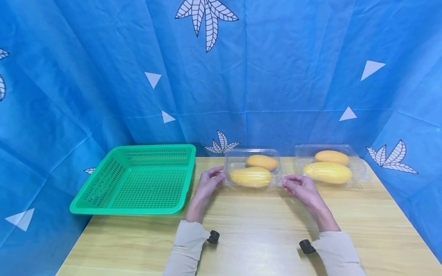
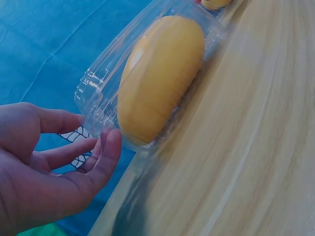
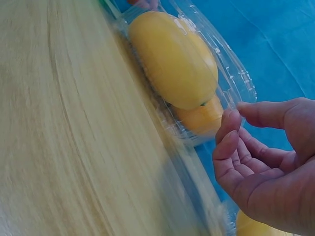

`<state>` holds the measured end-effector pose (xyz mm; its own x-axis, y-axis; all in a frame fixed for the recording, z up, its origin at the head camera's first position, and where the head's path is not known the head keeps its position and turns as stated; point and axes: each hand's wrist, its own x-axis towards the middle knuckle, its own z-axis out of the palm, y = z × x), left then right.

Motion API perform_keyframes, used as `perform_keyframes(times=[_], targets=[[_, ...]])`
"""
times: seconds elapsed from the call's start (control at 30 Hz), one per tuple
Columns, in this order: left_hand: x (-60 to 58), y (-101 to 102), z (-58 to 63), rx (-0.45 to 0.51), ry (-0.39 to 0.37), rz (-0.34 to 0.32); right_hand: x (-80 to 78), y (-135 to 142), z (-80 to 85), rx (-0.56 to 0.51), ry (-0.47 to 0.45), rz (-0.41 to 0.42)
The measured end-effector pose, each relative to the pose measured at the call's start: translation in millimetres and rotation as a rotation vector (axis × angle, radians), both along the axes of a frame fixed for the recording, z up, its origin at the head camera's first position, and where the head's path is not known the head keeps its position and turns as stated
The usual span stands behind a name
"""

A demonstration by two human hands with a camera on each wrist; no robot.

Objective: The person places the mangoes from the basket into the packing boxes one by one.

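A clear plastic clamshell box holds two mango-like fruits, a large yellow one in front and a more orange one behind. At its left end, my left hand pinches the rim between thumb and fingers. My right hand pinches the opposite end by the rim, with thumb and index fingertips together in the right wrist view. The box is close over the table near its back edge. The large yellow fruit fills most of the box in the right wrist view.
A second clear box with two similar fruits stands to the right, near the table's back corner. A green perforated basket sits at the left, overhanging the edge of the wooden table. A blue patterned curtain surrounds the table.
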<state>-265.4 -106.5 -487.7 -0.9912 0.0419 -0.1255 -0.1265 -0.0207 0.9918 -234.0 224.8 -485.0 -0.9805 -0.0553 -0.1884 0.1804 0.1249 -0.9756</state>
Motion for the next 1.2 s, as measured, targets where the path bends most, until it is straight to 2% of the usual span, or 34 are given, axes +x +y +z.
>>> perform_keyframes(times=[0.4, 0.6, 0.97, 1.2], targets=[[-2.5, -3, -3.8, 0.163, -0.074, -0.040, 3.5, -1, -0.7, 0.007, 0.030, -0.011], [-3.4, -4, -4.9, 0.200, -0.082, -0.041, 6.8, 3, 1.1, 0.011, 0.032, 0.044], [-1.8, -8, -0.1, 0.136, -0.108, -0.062, 19.7, 8, 1.0, 0.091, 0.028, 0.220], [-0.3, -12, 3.7, 0.091, -0.132, -0.102, 27.0, -10, -2.4, 0.031, 0.027, 0.258]])
